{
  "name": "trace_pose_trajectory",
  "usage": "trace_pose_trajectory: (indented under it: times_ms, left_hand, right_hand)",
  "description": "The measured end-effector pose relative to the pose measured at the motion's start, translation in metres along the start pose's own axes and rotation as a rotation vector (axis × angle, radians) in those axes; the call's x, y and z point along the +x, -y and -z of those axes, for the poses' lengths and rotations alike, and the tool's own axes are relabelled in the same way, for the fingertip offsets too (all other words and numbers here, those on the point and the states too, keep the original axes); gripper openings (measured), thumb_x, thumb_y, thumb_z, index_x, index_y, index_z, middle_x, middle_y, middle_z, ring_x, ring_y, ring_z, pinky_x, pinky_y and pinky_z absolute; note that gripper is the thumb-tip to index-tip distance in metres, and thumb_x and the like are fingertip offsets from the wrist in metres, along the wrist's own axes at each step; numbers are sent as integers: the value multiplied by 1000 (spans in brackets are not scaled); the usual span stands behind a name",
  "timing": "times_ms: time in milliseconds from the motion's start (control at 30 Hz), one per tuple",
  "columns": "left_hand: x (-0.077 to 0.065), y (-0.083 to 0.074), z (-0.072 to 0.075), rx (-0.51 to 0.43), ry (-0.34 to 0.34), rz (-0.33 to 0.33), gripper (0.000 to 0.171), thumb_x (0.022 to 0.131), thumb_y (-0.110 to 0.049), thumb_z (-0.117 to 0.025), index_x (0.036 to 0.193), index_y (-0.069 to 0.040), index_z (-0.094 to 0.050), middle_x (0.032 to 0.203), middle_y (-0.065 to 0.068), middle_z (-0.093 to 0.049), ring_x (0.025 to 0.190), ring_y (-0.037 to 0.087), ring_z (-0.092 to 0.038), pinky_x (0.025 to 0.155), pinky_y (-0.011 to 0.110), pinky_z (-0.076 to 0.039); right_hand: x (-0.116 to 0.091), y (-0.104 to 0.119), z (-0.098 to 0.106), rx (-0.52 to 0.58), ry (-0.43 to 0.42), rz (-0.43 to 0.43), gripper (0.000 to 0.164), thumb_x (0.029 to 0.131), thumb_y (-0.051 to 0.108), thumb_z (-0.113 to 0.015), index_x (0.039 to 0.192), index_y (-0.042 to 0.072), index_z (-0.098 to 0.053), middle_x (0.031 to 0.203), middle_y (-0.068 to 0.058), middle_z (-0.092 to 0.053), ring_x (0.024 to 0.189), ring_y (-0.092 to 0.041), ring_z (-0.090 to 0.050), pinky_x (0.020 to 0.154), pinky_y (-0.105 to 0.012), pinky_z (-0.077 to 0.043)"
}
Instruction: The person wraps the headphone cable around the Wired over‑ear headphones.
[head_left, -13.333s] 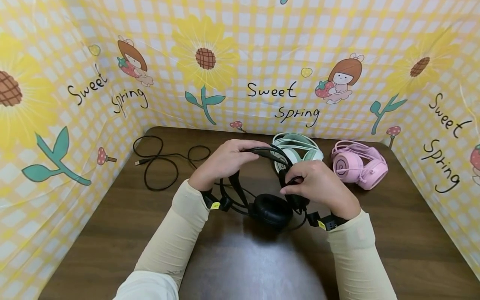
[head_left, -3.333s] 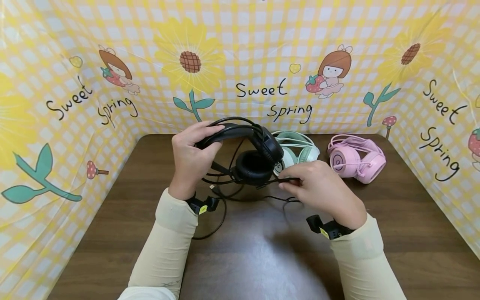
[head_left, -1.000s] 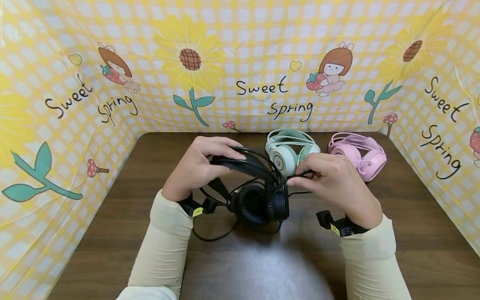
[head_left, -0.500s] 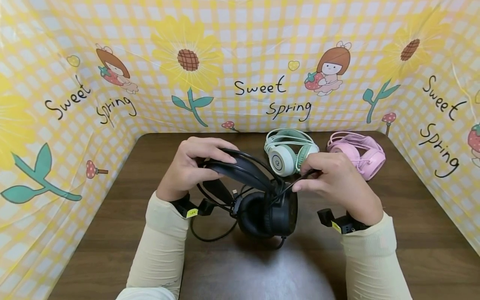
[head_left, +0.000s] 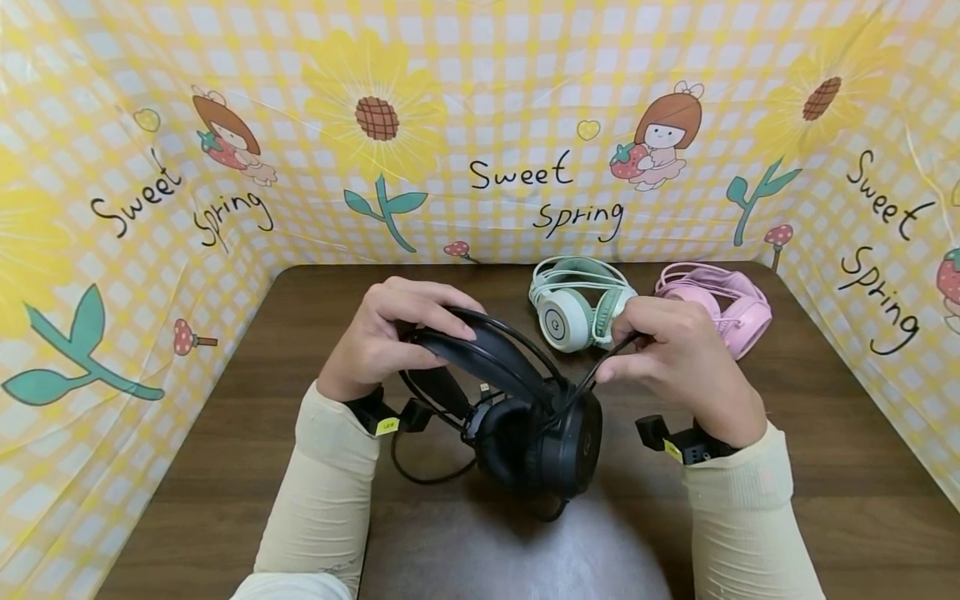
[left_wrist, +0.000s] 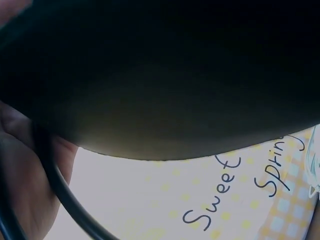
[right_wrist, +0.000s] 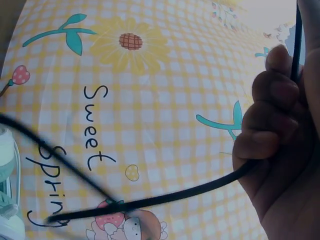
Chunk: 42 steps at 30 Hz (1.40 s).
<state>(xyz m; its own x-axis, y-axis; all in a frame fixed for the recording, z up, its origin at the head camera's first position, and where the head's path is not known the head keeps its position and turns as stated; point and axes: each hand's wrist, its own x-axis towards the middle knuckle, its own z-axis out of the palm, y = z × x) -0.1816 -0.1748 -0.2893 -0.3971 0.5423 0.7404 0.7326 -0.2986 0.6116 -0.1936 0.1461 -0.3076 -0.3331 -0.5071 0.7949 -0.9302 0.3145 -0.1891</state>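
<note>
My left hand (head_left: 393, 333) grips the headband of a pair of black headphones (head_left: 480, 354), thumb under the band and fingers over it. The ear cups hang at the lower right, close over the table. With curled fingers my right hand (head_left: 667, 358) holds the black cable (head_left: 600, 367), which runs from its fingertips down across the headband's end and the near ear cup. In the right wrist view the cable (right_wrist: 190, 191) enters the fist and comes out above it. A USB plug (head_left: 484, 389) shows behind the ear cups. The dark headband (left_wrist: 165, 75) fills most of the left wrist view.
Mint-green headphones (head_left: 566, 321) stand at the back of the brown table (head_left: 247, 467), just behind my right hand. Pink headphones (head_left: 738, 321) sit to their right, partly covered by that hand. A checked yellow cloth (head_left: 525, 100) walls the back and sides.
The cable, spread over the back left earlier, is now gathered by the headphones. Over the last second the ear cups have swung nearer and rightward, and my right hand has drawn the cable slightly right.
</note>
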Motion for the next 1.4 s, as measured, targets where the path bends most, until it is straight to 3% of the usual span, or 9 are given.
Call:
trace_pose_trajectory:
  times_ms: [167, 500, 867, 1133, 1400]
  left_hand:
    - [1, 0, -1, -28, 40, -6, 21, 79, 3, -69, 98, -2, -76, 105, 25, -66, 86, 34, -65, 70, 39, -54]
    - [0, 1, -3, -55, 45, -26, 19, 81, -1, -70, 99, -2, -76, 106, 24, -66, 86, 34, -66, 71, 39, -55]
    - [3, 0, -4, -130, -3, -109, 16, 85, -11, -72, 95, 1, -76, 103, 25, -66, 85, 35, -66, 70, 37, -55]
    - [5, 3, -4, -233, 38, -141, 18, 83, -9, -69, 99, -2, -76, 105, 25, -66, 88, 35, -65, 66, 36, -54]
    - [4, 4, -5, -228, 11, -151, 18, 81, -9, -70, 97, -2, -76, 103, 24, -67, 88, 36, -65, 66, 36, -54]
  right_hand:
    - [3, 2, 4, 5, -47, 13, 49, 75, 61, -59, 64, 15, -47, 59, 10, -38, 53, -2, -32, 51, -17, -25]
    - [3, 2, 0, -8, -52, 4, 50, 76, 61, -59, 64, 14, -49, 59, 9, -39, 53, -3, -34, 50, -16, -25]
    - [0, -4, -8, 20, -15, -18, 48, 79, 62, -55, 67, 16, -53, 62, 8, -46, 55, -4, -39, 50, -18, -30]
    - [0, -8, -9, 36, 6, -33, 48, 80, 62, -55, 68, 16, -54, 63, 9, -45, 55, -4, -39, 50, -18, -30]
    - [1, -9, -12, 32, 21, -48, 50, 82, 64, -49, 69, 15, -56, 64, 10, -46, 56, -4, -42, 51, -19, -33]
